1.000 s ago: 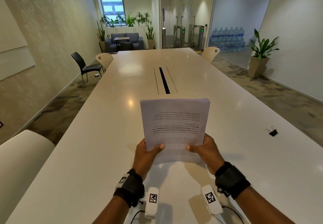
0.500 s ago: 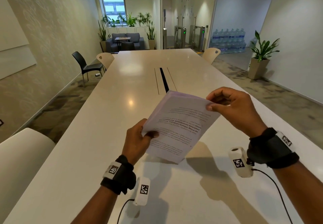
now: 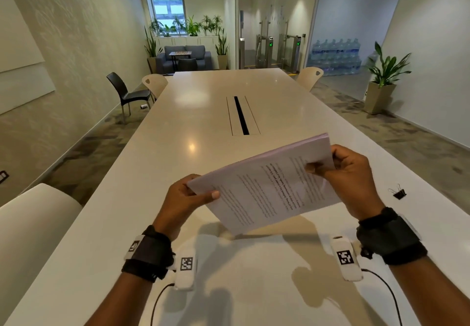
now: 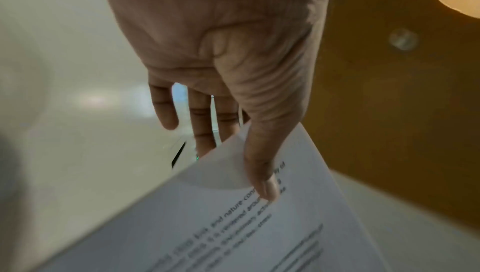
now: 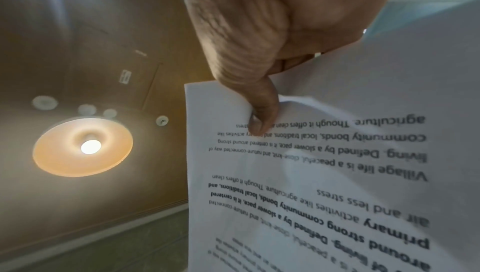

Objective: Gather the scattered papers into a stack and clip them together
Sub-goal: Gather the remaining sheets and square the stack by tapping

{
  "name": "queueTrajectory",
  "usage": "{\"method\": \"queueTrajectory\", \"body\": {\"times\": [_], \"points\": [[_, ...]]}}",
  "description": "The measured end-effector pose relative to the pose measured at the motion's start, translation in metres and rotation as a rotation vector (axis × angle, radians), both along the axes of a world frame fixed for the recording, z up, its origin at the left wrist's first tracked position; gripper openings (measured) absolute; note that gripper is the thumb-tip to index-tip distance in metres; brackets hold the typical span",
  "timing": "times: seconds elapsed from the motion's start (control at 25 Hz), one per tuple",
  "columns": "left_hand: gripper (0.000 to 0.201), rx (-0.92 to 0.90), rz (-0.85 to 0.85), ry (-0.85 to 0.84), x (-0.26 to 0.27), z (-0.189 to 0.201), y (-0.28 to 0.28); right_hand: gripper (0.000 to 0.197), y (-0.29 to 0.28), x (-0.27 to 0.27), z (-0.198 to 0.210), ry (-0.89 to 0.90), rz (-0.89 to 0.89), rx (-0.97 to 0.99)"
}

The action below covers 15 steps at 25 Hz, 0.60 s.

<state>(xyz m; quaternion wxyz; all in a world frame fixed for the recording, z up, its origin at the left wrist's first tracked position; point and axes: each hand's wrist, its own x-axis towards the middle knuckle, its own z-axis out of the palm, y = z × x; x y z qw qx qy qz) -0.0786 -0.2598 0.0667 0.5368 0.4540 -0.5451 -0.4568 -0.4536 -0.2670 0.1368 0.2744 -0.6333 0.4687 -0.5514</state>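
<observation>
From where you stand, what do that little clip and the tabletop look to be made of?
binder clip: looks like black painted metal with thin wire handles, though it is small in view. table: a smooth, glossy cream surface, perhaps laminate or stone; the ceiling lights reflect in it.

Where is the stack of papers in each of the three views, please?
Head: stack of papers at centre, above the table, between both hands.
Left wrist: lower right, under the left hand thumb.
Right wrist: right half, under the right hand thumb.
Shared landmark: the printed text on the top sheet.
</observation>
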Motion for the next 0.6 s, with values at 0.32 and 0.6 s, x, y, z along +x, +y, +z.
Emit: {"method": "queueTrajectory", "body": {"times": [0.32, 0.6], "points": [[0.045, 0.068, -0.002, 0.29, -0.03, -0.017, 0.006, 0.03, 0.009, 0.014, -0.061, -0.269, 0.051, 0.126], [0.04, 0.083, 0.083, 0.196, -0.034, -0.043, -0.002, 0.036, -0.004, 0.014, -0.108, -0.323, 0.104, 0.32]]}}
